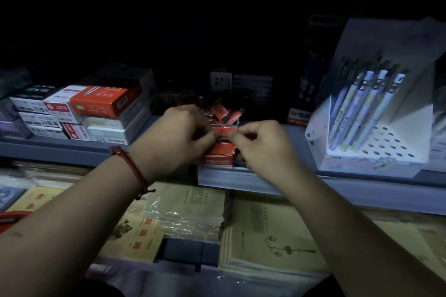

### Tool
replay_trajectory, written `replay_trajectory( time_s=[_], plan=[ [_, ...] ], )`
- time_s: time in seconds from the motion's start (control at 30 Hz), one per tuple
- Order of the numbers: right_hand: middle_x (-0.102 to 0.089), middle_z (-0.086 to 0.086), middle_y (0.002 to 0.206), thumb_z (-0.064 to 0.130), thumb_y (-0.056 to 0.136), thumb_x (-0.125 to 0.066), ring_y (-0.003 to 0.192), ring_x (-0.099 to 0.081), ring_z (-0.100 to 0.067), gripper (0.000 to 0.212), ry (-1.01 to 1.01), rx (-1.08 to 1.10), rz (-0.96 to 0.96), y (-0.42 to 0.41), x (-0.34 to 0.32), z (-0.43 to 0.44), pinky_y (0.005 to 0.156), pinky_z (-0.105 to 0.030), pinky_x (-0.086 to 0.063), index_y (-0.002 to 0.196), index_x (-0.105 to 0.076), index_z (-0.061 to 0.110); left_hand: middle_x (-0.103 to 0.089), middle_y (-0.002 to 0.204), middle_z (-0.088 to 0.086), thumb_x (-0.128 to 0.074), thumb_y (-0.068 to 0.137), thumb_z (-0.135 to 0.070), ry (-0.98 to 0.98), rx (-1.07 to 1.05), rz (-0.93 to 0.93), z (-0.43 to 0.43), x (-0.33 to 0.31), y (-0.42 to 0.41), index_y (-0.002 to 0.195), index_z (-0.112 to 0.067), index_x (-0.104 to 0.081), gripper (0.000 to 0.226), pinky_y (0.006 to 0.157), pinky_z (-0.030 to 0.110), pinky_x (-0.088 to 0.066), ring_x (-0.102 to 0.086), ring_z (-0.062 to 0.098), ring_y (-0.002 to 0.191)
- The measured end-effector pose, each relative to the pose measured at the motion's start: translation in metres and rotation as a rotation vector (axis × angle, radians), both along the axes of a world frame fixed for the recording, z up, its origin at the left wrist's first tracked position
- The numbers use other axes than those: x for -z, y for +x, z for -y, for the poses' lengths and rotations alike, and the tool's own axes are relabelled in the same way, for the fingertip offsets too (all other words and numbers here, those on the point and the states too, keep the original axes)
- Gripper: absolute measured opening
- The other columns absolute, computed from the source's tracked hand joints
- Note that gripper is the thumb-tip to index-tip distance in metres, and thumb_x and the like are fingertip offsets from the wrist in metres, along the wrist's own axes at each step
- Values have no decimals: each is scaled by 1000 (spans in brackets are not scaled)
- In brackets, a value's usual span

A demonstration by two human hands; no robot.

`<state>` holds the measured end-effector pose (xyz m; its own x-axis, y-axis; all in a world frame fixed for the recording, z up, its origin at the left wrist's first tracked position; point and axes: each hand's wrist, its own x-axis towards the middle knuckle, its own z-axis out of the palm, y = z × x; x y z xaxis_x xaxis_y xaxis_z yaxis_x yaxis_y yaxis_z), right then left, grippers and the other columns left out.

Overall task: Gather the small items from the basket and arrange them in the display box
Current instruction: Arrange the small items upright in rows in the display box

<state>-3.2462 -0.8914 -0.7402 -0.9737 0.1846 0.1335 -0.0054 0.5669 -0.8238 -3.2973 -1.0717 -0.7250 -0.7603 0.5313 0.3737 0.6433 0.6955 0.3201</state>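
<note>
Head-worn view, forward-down, close to shelf (pixel 337 184)

We see a grey shop shelf (pixel 60 149) crossing the middle of the frame. On it sit stacked red and white stationery boxes (pixel 96 113) at left, a red display box (pixel 217 160) heaped with small red packets (pixel 223 112) at centre, a dark upright box (pixel 298 116) beside it, and a white pen stand (pixel 376 157) at far right.
</note>
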Motion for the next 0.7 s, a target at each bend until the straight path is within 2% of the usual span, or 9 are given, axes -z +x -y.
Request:
replay_trajectory(
  time_s=[0.1, 0.23, 0.33, 0.43, 0.47, 0.53, 0.6, 0.63, 0.7],
  plan=[
    [-75, 0, 89, 36, 98, -59, 82, -70, -19, 28, 94, -91, -43, -2, 4, 15, 78, -41, -57, 104, -76, 15, -68, 76, 0, -66, 92, -32, -16, -88, 1, 13, -5, -2, 76, -15, -75, 25, 68, 31, -49, -64, 14, 71],
    [-59, 7, 123, 43, 104, -42, 113, -55, -20, 38, 280, -246, -35, -1, 6, 24, 97, -43, -48, 133, -61, 25, -66, 67, 2, -68, 90, -29, -28, -195, 13, 29, -6, -4, 69, -13, -71, 27, 61, 31, -45, -62, 14, 63],
    [-43, 14, 147, 42, 107, -33, 121, -41, -21, 47, 463, -349, -13, 1, 5, 27, 104, -42, -38, 151, -40, 27, -64, 67, 6, -63, 90, -35, -60, -257, -42, 32, -4, -4, 66, -11, -69, 34, 60, 33, -47, -61, 23, 63],
    [-31, 15, 156, 42, 107, -32, 125, -35, -23, 50, 538, -406, 6, -4, 7, 25, 109, -41, -33, 155, -31, 28, -60, 67, 7, -65, 89, -34, -77, -280, -58, 30, 0, -5, 61, -12, -62, 36, 59, 31, -43, -59, 26, 63],
    [-32, 14, 156, 41, 107, -35, 126, -36, -23, 50, 508, -415, 3, -6, 8, 23, 111, -40, -33, 154, -34, 27, -58, 67, 6, -65, 89, -34, -80, -282, -67, 29, 1, -6, 59, -15, -58, 37, 60, 31, -42, -59, 27, 64],
    [-47, 6, 147, 35, 103, -48, 122, -47, -20, 45, 342, -367, -50, -15, 10, 15, 107, -30, -36, 146, -50, 22, -53, 71, 4, -67, 88, -35, -60, -286, -99, 27, 2, -8, 59, -23, -54, 34, 62, 30, -39, -59, 28, 69],
    [-57, 2, 130, 29, 98, -60, 101, -55, -10, 41, 191, -225, -100, -22, 10, 3, 89, -19, -39, 137, -60, 18, -52, 76, 2, -65, 89, -35, 4, -284, -138, 23, 3, -9, 66, -23, -60, 26, 65, 32, -43, -60, 28, 73],
    [-58, 0, 125, 28, 95, -64, 95, -54, -10, 42, 202, -154, -122, -26, 9, -4, 84, -18, -37, 136, -60, 17, -54, 78, 1, -62, 89, -37, 43, -273, -155, 20, 3, -9, 71, -22, -63, 24, 66, 34, -47, -61, 27, 75],
    [-56, -8, 121, 29, 94, -65, 103, -56, -21, 45, 347, -48, -129, -34, 7, -19, 86, -25, -42, 136, -57, 14, -59, 81, 0, -55, 87, -41, 98, -221, -168, 12, 2, -7, 79, -21, -66, 24, 69, 38, -52, -62, 25, 77]
  ],
)
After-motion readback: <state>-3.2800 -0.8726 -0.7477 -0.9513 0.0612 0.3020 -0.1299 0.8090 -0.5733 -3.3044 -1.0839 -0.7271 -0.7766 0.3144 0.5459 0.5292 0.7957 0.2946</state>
